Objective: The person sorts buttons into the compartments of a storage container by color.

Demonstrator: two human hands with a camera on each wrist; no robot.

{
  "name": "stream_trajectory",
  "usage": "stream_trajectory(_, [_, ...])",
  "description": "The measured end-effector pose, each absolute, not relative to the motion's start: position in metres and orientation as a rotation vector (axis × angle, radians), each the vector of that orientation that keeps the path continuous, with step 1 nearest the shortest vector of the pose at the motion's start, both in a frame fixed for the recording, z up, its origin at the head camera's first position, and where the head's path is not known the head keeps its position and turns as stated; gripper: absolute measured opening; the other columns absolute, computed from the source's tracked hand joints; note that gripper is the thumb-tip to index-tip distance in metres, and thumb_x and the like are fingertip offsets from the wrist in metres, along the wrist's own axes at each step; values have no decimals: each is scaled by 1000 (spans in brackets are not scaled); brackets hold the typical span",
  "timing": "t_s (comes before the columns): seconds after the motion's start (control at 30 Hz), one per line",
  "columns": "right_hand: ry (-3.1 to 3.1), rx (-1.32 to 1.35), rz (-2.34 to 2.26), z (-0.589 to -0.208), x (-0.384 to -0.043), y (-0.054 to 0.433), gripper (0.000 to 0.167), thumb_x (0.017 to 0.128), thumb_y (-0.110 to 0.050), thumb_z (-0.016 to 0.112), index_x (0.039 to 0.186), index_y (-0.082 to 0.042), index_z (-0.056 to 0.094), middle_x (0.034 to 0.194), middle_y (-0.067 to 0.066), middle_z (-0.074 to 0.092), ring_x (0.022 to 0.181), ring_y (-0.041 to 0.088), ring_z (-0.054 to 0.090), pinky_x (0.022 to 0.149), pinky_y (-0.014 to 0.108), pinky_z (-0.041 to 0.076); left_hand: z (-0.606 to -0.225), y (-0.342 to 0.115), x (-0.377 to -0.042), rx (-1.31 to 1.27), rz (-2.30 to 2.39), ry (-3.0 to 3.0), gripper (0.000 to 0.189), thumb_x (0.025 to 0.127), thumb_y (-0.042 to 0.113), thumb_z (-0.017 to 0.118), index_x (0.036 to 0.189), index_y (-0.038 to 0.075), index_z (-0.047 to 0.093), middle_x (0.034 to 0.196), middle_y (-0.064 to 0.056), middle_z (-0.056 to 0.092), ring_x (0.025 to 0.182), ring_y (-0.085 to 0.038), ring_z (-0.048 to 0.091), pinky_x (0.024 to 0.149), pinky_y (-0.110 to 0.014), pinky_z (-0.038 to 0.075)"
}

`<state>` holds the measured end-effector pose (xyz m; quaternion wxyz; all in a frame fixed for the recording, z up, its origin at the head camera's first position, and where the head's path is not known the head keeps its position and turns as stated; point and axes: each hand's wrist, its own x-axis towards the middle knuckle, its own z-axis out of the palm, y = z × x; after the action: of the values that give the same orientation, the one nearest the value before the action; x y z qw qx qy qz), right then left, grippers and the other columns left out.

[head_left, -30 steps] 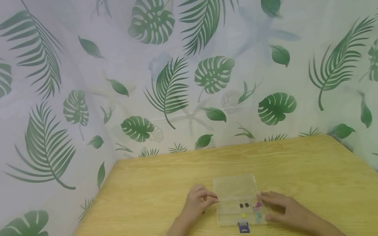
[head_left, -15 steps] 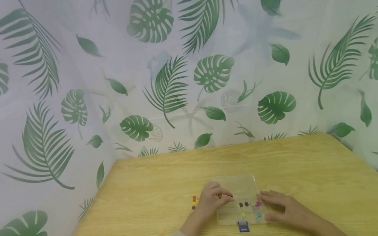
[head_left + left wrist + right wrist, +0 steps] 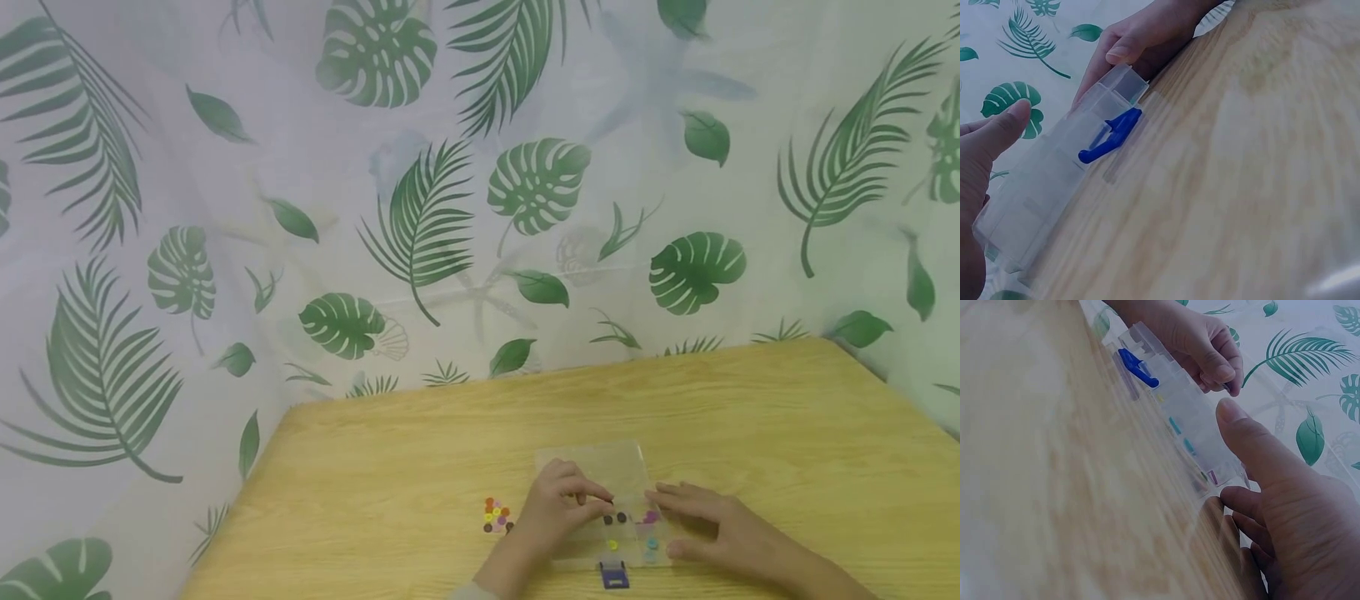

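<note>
- The clear box [image 3: 1022,219] sits on the table [image 3: 360,492], its long axis running left to right before the person; the lid [image 3: 626,462] lies open on the far side and the blue latch [image 3: 614,577] points toward the person.
- The left hand [image 3: 557,510] pinches a small dark piece [image 3: 1227,387] above the box, thumb against finger; the fingertips cover most of it, so its shape cannot be made out.
- The right hand [image 3: 723,527] lies at the box's right end, fingers extended and thumb apart; whether it presses the wall cannot be told.
- The left hand and forearm hide the box's left compartments.
- Dark pieces [image 3: 608,519], a yellow piece [image 3: 612,545], blue pieces [image 3: 652,544] and magenta pieces [image 3: 649,517] show inside, blurred.
- Left of the box, a colourful cluster [image 3: 497,512] is partly hidden by the left hand.
- The lower frame edge cuts off both forearms.
</note>
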<state>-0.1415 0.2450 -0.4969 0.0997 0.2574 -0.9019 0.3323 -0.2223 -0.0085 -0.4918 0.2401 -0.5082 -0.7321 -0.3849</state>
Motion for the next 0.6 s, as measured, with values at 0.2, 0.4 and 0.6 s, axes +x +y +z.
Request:
stream_trajectory(0.2, [-2674,759,1000,-496,-143,245,53,83,-28,72,133,-24,55,131,17,56,113,51,49,80,63,45,-493,-8,-223,-1404,-1026,-2045,15,69,19,80,82,14,75,66,8,48,69,-2,36,65,-9,34])
stream_trajectory(0.4, [-2684,747,1000,-495,-142,246,53,83,-29,72,133,-25,55,131,17,56,113,52,49,80,64,45,-491,-6,-221,-1403,-1088,-2099,18,70,18,80,85,11,75,66,6,47,70,-3,36,65,-10,33])
stream_trajectory(0.6, [-2667,763,1005,-495,-142,245,53,83,-28,72,133,-24,55,130,18,56,112,52,48,80,64,44,-490,-14,-216,-1254,-1255,-2279,19,74,21,77,89,10,74,68,4,50,75,2,36,69,-9,35])
